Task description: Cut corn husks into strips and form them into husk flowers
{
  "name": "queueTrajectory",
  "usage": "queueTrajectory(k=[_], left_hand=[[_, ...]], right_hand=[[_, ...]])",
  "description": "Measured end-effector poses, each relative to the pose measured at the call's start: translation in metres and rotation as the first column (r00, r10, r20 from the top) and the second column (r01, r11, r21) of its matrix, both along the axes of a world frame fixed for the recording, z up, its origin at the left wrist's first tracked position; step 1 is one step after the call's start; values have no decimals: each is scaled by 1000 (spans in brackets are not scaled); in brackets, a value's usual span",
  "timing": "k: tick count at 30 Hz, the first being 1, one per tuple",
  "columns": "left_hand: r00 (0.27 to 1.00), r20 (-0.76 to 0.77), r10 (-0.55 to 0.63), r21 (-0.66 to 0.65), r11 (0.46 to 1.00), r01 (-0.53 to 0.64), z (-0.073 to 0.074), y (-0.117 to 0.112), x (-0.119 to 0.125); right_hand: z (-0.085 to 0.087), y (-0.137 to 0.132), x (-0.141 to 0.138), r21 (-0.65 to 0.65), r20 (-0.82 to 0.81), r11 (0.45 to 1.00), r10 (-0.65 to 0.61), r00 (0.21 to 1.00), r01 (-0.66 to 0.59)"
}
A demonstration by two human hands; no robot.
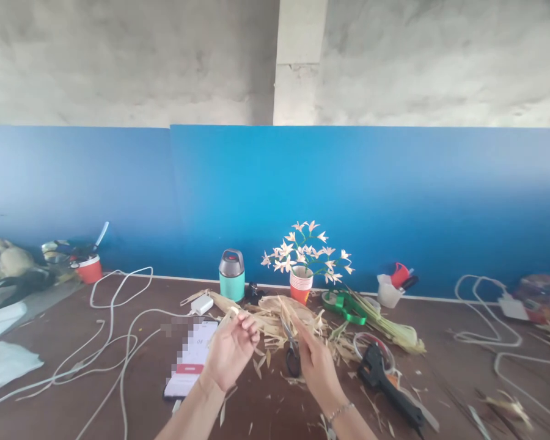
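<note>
Left hand curled loosely, right hand nearly straight (any grip couldn't be told), dry tan papery husks lay crumpled beyond.

Papery husks, smooth partition

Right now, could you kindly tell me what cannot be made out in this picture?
All in the head view:
Left hand: whether its fingertips pinch anything; too blurred.
Right hand: whether it holds anything; its fingers blur against pale dried leaf scraps.
Flat lit-screen phone: partly masked by pixel blocks.
Pale star-shaped flowers: lower stem ends, hidden by the red-and-white paper cup.
White plastic-looking sheet: cut off by left edge.
</note>
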State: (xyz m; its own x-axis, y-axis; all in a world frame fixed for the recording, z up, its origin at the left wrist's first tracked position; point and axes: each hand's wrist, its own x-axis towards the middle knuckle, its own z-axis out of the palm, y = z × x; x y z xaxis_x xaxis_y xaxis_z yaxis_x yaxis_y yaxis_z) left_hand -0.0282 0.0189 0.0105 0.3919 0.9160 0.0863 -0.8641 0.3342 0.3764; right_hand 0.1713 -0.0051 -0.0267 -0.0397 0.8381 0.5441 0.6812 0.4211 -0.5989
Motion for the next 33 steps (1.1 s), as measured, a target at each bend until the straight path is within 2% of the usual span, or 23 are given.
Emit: queueTrajectory(k=[3,7,14,16,18,20,21,22,24,26,27,28,30,33], left_hand=[[993,103,-52,29,998,50,8,-1,-9],[996,70,-51,32,998,49,12,-3,-13],[976,-203,77,116,992,-54,5,2,-14],[951,-289,114,133,988,-78,3,3,-13],[895,-401,195,176,975,-134,0,5,-11],[765,-558,321,280,941,-191,-3,6,-11],[661,-645,383,344,918,-196,-4,7,-10],[532,-724,439,411,894,-179,-6,9,-11],[225,-804,551,543,834,-100,-11,11,-12],[-71,-750,658,658,752,24,-16,13,-14],[-187,-695,694,690,717,97,-19,14,-15],[-277,-645,713,698,696,167,-21,14,-15],[-389,-586,711,661,697,277,-24,13,-16],[-459,-557,692,597,718,358,-26,9,-15]], right_hand=[[-2,0,-1,-28,-17,999,25,1000,-25],[-1,0,0,-72,-18,997,21,1000,-22],[2,-2,0,-113,-17,993,19,1000,-20],[2,-2,0,-115,-22,993,16,1000,-19],[1,-2,0,-116,-23,993,23,999,-25],[1,-2,1,-119,-17,992,33,999,-35],[1,-2,1,-117,-13,992,39,999,-40],[0,-1,1,-111,-9,993,43,999,-44],[0,-1,2,-97,-1,994,51,999,-51],[-1,0,2,-86,3,995,53,999,-53],[-1,0,2,-83,4,995,50,999,-50],[-1,0,2,-81,6,996,47,999,-46],[-1,0,2,-76,9,996,38,999,-38],[-1,0,2,-83,22,996,40,999,-38]])
